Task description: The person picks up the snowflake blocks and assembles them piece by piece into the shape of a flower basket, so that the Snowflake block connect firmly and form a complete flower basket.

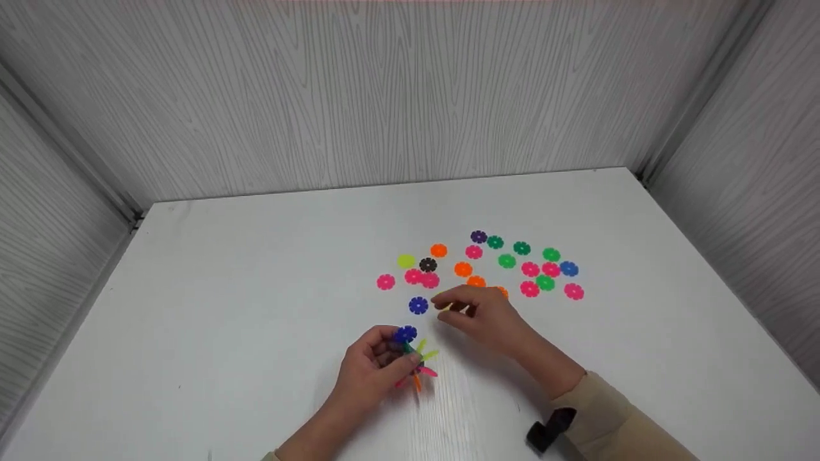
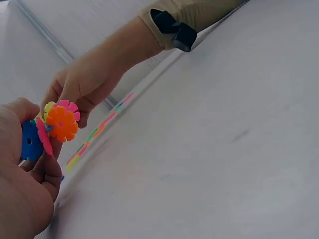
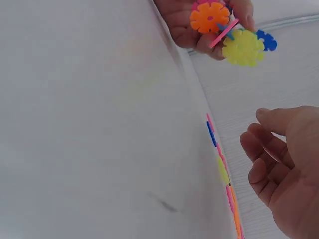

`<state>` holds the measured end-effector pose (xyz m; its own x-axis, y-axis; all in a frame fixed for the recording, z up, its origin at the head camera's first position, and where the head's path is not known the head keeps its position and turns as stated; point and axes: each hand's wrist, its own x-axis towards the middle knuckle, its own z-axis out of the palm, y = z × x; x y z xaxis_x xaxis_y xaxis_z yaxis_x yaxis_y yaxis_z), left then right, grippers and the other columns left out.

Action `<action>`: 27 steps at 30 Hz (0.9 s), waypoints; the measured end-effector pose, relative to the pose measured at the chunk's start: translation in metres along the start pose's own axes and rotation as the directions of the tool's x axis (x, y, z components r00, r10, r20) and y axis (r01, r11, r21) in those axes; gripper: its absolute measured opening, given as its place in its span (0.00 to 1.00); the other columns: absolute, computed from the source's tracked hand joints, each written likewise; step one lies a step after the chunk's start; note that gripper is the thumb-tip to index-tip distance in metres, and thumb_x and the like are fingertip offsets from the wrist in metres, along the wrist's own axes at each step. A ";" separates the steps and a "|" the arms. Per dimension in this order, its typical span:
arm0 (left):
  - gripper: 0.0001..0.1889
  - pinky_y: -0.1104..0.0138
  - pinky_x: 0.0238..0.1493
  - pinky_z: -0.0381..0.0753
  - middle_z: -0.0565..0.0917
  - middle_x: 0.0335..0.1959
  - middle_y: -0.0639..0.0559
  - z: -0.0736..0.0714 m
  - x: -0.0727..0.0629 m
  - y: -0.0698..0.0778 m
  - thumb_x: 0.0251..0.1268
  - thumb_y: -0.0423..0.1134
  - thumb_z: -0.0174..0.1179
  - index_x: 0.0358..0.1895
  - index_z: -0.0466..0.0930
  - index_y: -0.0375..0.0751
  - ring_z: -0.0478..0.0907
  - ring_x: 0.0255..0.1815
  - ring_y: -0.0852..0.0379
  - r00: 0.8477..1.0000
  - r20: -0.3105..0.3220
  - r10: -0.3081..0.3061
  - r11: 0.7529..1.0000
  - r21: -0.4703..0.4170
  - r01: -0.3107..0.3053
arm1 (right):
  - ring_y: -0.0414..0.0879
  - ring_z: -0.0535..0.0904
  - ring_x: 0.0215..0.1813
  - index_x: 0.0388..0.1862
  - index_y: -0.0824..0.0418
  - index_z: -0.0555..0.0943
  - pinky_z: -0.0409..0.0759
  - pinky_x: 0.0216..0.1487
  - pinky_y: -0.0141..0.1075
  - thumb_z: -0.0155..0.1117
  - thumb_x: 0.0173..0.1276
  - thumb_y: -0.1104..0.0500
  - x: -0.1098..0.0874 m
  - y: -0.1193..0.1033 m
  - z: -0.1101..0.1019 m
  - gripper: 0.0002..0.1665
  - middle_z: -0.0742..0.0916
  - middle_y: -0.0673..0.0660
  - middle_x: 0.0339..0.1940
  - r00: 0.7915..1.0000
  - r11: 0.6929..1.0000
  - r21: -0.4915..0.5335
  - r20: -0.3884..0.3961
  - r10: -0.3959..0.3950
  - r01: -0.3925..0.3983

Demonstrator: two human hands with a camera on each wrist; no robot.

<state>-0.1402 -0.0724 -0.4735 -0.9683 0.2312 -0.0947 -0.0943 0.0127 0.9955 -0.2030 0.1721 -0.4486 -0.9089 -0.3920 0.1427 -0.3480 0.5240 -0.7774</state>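
Observation:
My left hand [image 1: 371,365] pinches a cluster of interlocked flower-shaped plastic discs [image 1: 419,370]. Blue, yellow, pink and orange discs stick out of it at different angles. In the left wrist view, an orange disc [image 2: 62,124] faces the camera beside a pink one seen edge-on; in the right wrist view, yellow discs [image 3: 242,48] hang below the thumb. My right hand [image 1: 483,317] hovers over the table with bent, relaxed fingers and a gap between thumb and fingertips, holding nothing. Just left of its fingertips lies a loose blue disc [image 1: 418,305]. A yellow disc is partly hidden under that hand.
Several loose discs lie flat beyond the hands, among them a black disc [image 1: 428,264], a purple disc [image 1: 478,237] and a green disc [image 1: 507,261]. Grain-patterned panels [image 1: 384,96] enclose the white table [image 1: 224,288] at the back and sides. A black strap device [image 1: 551,430] hangs at the right sleeve.

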 end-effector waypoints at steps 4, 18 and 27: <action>0.23 0.68 0.56 0.86 0.87 0.50 0.44 -0.002 0.000 0.000 0.66 0.40 0.76 0.58 0.78 0.37 0.83 0.50 0.48 1.000 -0.026 -0.013 1.000 -0.003 0.013 | 0.44 0.84 0.48 0.60 0.50 0.89 0.87 0.50 0.37 0.72 0.74 0.58 0.021 0.001 0.010 0.17 0.90 0.47 0.53 0.992 0.994 -0.015 0.055 0.111 -0.110; 0.26 0.69 0.55 0.86 0.86 0.50 0.43 -0.002 0.001 0.000 0.65 0.40 0.77 0.61 0.78 0.36 0.83 0.50 0.48 0.998 -0.069 0.007 0.999 -0.034 -0.009 | 0.46 0.80 0.62 0.64 0.47 0.87 0.84 0.62 0.42 0.73 0.74 0.57 0.038 0.001 0.026 0.20 0.86 0.46 0.58 0.980 0.980 -0.152 0.133 0.151 -0.131; 0.26 0.66 0.56 0.86 0.86 0.53 0.45 -0.003 -0.002 0.003 0.64 0.44 0.78 0.63 0.83 0.39 0.85 0.51 0.50 0.999 -0.028 -0.033 0.999 -0.003 0.033 | 0.40 0.85 0.43 0.52 0.50 0.93 0.88 0.47 0.35 0.73 0.74 0.58 0.003 -0.001 0.004 0.10 0.88 0.41 0.42 0.996 0.999 -0.036 0.087 0.032 -0.029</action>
<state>-0.1396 -0.0754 -0.4702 -0.9708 0.2032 -0.1278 -0.1269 0.0176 0.9918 -0.2045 0.1677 -0.4500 -0.8961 -0.4393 0.0637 -0.3296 0.5623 -0.7584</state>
